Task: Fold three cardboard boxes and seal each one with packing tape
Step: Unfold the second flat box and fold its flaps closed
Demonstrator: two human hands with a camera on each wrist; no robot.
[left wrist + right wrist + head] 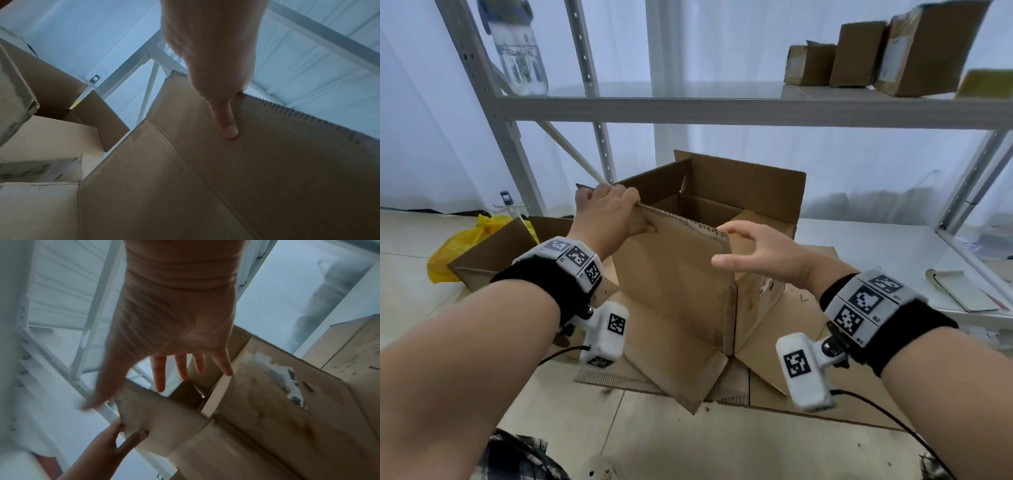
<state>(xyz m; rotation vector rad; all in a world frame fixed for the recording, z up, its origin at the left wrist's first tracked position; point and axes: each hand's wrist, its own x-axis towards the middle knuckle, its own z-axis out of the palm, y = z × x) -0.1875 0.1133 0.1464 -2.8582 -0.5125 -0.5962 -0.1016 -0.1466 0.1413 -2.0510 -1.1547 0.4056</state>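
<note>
The open cardboard box (709,240) stands on flattened cardboard sheets (774,383) on the floor, in front of a grey metal shelving rack (722,109). The left hand (613,209) pinches the near flap (671,267) at its top left corner, thumb (226,120) pressed flat against the brown outer face, fingers curled over the corrugated, ridged edge. The right hand (760,250) hovers just beside the flap's right corner, fingers (160,374) spread and loosely bent, gripping nothing. The flap stands upright; the far flaps stand up too. The box's right side shows torn label residue (277,374). Small sealed boxes (859,58) sit on the rack's upper shelf.
</note>
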